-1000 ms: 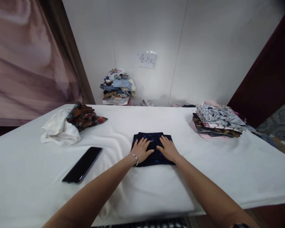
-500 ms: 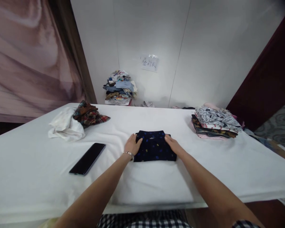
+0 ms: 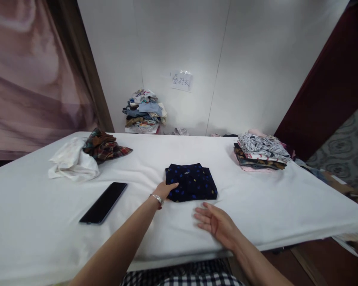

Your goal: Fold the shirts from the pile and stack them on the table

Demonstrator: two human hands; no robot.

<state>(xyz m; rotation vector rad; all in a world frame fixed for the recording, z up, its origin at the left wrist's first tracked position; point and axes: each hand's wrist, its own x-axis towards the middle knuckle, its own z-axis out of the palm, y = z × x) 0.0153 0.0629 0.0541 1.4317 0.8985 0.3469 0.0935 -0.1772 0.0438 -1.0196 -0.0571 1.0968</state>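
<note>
A folded navy shirt (image 3: 193,184) with small blue and yellow spots lies on the white-covered table in front of me. My left hand (image 3: 165,190) grips its left edge, thumb on top and the other fingers hidden beneath the cloth. Just below the shirt's front edge, my right hand (image 3: 216,222) is open with its fingers apart, palm turned inward, touching nothing.
A black phone (image 3: 104,203) lies to the left. Behind it are a crumpled white garment (image 3: 74,161) and a plaid one (image 3: 106,147). Folded clothes (image 3: 261,153) are stacked at the right. Another clothes pile (image 3: 144,113) and a paper sign (image 3: 181,80) are at the wall.
My right hand has let go of the shirt's right side and come down toward me, below its front edge. My left hand has slid lower along the left edge. The view shifted slightly right.
</note>
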